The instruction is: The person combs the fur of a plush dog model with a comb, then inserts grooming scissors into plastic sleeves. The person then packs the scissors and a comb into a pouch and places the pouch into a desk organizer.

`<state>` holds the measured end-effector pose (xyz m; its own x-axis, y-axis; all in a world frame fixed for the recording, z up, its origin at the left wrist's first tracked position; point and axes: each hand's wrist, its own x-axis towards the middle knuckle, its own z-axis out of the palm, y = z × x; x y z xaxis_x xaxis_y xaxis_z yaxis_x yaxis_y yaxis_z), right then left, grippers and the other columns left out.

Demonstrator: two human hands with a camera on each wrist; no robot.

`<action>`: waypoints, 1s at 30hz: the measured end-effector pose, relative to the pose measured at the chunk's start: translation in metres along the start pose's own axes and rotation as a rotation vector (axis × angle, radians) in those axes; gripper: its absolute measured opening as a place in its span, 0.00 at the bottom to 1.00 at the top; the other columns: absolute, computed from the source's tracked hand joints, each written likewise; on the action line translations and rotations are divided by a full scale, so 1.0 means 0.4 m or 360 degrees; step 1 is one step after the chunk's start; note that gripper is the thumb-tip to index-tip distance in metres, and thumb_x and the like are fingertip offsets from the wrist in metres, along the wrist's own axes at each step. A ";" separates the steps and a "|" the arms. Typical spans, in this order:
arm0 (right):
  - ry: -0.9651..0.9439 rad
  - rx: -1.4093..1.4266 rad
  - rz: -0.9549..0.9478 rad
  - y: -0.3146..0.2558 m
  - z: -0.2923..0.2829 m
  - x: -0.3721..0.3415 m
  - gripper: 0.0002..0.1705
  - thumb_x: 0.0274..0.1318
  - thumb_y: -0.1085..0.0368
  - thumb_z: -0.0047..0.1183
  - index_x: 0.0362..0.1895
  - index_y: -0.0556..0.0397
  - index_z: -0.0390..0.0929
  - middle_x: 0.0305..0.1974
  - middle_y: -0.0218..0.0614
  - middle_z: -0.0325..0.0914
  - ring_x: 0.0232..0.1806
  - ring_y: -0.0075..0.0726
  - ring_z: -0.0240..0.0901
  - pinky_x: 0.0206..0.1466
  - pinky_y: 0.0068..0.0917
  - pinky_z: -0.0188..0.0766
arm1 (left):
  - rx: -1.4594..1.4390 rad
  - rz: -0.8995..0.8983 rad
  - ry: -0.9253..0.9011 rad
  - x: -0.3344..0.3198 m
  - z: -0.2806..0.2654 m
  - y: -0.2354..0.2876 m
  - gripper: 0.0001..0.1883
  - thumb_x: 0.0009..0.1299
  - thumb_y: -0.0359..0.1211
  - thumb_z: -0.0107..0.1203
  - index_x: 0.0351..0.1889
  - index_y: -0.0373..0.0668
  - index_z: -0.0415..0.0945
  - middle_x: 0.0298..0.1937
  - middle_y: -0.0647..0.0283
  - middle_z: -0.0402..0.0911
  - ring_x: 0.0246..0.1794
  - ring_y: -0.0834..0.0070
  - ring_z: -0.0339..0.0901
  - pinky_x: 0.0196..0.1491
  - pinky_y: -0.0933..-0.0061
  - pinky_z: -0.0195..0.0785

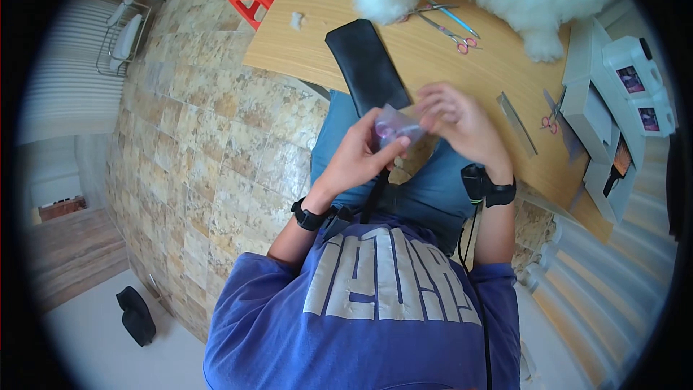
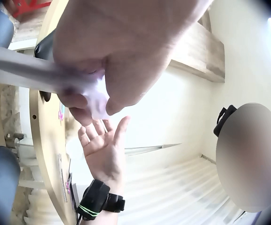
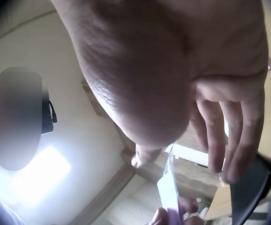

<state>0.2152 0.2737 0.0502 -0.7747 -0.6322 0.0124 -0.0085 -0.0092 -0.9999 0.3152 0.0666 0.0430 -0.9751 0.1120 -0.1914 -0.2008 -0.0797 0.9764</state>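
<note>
I wear a violet-blue T-shirt (image 1: 289,350) with big pale block letters (image 1: 390,274), blue trousers (image 1: 449,180), a black strapped device (image 1: 310,217) on my left wrist, a green-lined one (image 1: 498,193) on my right, and a black cable (image 1: 487,339) along my right side.

Bright head view, curved edges, overexposed left wrist view, glaring light (image 3: 44,169) in right wrist view
</note>
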 end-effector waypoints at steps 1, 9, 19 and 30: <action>-0.0102 0.0022 0.0101 -0.008 0.011 -0.007 0.11 0.65 0.67 0.63 0.47 0.61 0.81 0.37 0.33 0.84 0.40 0.22 0.79 0.41 0.22 0.75 | 0.0068 -0.0013 -0.0094 -0.001 0.004 -0.002 0.16 0.76 0.34 0.62 0.55 0.37 0.71 0.31 0.67 0.82 0.24 0.86 0.76 0.27 0.81 0.68; 0.0599 -0.0243 -0.0077 -0.019 -0.039 -0.050 0.08 0.66 0.68 0.61 0.40 0.63 0.84 0.32 0.31 0.84 0.31 0.15 0.76 0.33 0.18 0.71 | 0.0208 -0.0077 -0.0228 0.016 0.025 0.001 0.12 0.78 0.32 0.58 0.55 0.36 0.71 0.34 0.66 0.82 0.27 0.85 0.77 0.30 0.81 0.71; 0.1613 -0.0430 -0.0566 -0.104 -0.092 -0.129 0.10 0.67 0.65 0.62 0.40 0.61 0.84 0.30 0.33 0.83 0.33 0.22 0.80 0.36 0.24 0.75 | 0.0258 -0.0100 -0.0131 0.026 0.016 -0.025 0.13 0.80 0.30 0.55 0.58 0.34 0.71 0.36 0.61 0.85 0.30 0.82 0.79 0.36 0.79 0.74; 0.2179 -0.1776 -0.0525 -0.130 -0.167 -0.114 0.09 0.66 0.66 0.61 0.37 0.60 0.85 0.31 0.40 0.87 0.29 0.37 0.82 0.33 0.28 0.75 | 0.0238 0.0030 -0.0166 0.012 0.013 -0.020 0.08 0.79 0.27 0.55 0.52 0.36 0.76 0.35 0.64 0.84 0.33 0.80 0.81 0.37 0.78 0.73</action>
<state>0.2086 0.3547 0.1016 -0.5668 0.3176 0.7602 -0.1850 0.8501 -0.4930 0.3125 0.0729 0.0349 -0.9619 0.2148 -0.1691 -0.1588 0.0644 0.9852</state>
